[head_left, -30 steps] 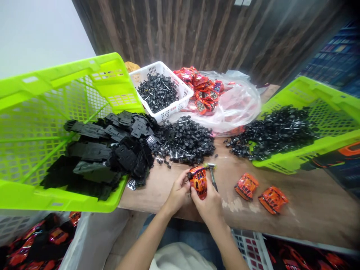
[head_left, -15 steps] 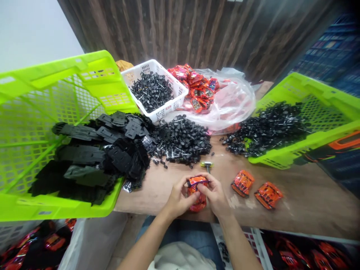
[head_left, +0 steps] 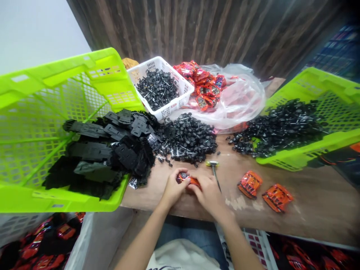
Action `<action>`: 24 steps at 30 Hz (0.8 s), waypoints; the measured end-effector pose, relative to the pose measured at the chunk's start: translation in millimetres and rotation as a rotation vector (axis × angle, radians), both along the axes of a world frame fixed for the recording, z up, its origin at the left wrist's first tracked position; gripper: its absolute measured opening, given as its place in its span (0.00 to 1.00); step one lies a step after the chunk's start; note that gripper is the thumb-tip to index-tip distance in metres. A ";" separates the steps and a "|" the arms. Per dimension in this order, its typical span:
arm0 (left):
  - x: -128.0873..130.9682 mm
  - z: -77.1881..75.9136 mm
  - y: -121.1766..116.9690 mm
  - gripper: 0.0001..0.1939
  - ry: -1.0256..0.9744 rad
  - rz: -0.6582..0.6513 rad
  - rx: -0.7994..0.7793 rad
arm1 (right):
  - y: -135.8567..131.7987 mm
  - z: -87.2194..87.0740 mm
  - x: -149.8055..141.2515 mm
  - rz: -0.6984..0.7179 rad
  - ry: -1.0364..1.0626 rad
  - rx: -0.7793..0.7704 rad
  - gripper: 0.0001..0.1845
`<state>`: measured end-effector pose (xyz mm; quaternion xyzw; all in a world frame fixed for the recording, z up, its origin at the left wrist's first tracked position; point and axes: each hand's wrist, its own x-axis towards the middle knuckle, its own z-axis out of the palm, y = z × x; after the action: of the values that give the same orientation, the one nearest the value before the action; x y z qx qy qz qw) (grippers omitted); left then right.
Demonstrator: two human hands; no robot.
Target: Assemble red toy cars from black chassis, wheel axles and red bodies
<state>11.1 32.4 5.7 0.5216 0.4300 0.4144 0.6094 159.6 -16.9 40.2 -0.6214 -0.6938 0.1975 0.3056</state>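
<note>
Both hands grip one small orange toy car [head_left: 188, 179] low over the wooden table [head_left: 309, 210]. My left hand [head_left: 173, 187] closes on its left end, where a black wheel shows. My right hand [head_left: 207, 193] covers the right part, fingers curled over it. A small hammer [head_left: 214, 169] lies just right of my right hand. Two more orange car bodies [head_left: 249, 183] [head_left: 277, 197] lie further right. A heap of black wheel-and-axle pieces [head_left: 188, 138] sits just beyond my hands.
A tipped lime crate [head_left: 70, 86] at left spills black chassis plates [head_left: 112, 153]. Behind stand a white basket of wheels [head_left: 160, 88] and a clear bag of red car bodies [head_left: 225, 97]. A second lime crate [head_left: 306, 150] at right holds more wheels. Red cars fill bins below the table edge.
The car has been turned and lowered from in front of me towards the table. Both hands now press it down close to the tabletop, with a wheel showing at its left end.
</note>
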 end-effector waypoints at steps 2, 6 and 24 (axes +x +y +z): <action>2.4 -0.4 0.5 0.16 -0.002 -0.010 0.005 | 8.9 -3.6 3.2 -0.085 0.104 -0.059 0.11; 5.4 2.9 0.6 0.14 0.005 -0.018 -0.008 | 18.5 -8.0 10.6 -0.215 0.281 -0.131 0.09; -25.7 9.9 1.3 0.21 0.172 -0.175 0.454 | -1.4 -10.5 25.5 -0.167 0.426 -0.179 0.22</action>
<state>-14.6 33.7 15.6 0.7133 0.3295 0.4002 0.4716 185.1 -18.3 29.7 -0.6456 -0.5396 0.3589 0.4040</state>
